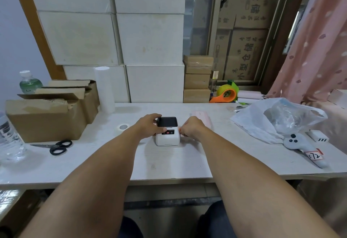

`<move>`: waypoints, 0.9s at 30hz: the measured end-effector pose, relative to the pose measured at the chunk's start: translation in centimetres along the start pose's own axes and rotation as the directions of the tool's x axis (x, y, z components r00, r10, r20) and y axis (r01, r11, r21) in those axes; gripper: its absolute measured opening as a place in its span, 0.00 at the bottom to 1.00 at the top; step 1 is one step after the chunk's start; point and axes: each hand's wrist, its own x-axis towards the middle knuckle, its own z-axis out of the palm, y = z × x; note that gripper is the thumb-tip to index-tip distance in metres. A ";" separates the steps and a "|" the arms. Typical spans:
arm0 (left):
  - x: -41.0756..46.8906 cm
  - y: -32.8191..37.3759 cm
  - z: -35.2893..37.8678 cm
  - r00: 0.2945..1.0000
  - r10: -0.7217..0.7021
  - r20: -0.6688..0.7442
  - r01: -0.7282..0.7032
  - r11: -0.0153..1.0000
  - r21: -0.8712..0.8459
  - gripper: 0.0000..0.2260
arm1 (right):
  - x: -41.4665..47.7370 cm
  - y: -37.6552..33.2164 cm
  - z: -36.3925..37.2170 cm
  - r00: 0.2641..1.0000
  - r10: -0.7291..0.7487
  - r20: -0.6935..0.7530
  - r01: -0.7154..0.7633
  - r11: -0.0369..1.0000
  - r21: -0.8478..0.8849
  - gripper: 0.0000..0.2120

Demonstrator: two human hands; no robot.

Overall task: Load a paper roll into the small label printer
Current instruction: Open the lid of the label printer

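Both forearms reach forward; left hand (pixel 150 124) cupped, right hand (pixel 190 127) curled.

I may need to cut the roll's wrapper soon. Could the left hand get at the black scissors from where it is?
Probably yes. The scissors lie in the open on the table, to the left of the left hand, with nothing between them. The hand would first have to let go of the printer.
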 end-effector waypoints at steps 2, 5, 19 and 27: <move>0.0 -0.1 0.0 1.000 0.006 0.001 -0.006 1.000 0.006 0.32 | 0.1 -0.1 -0.1 1.000 0.006 0.003 -0.006 1.000 -0.015 0.09; 0.1 -0.1 0.1 1.000 0.027 -0.008 -0.026 0.998 0.058 0.31 | 0.1 -0.2 -0.3 1.000 0.006 0.018 -0.006 1.000 -0.019 0.07; 0.4 -0.2 0.0 1.000 0.018 0.013 -0.018 0.999 0.031 0.32 | -0.2 -0.6 -0.3 1.000 -0.002 0.005 0.002 0.998 -0.070 0.07; 0.1 0.3 -0.1 1.000 0.010 0.025 -0.011 0.999 0.037 0.31 | -0.7 -0.6 0.0 0.997 -0.065 -0.033 0.060 0.989 -0.135 0.09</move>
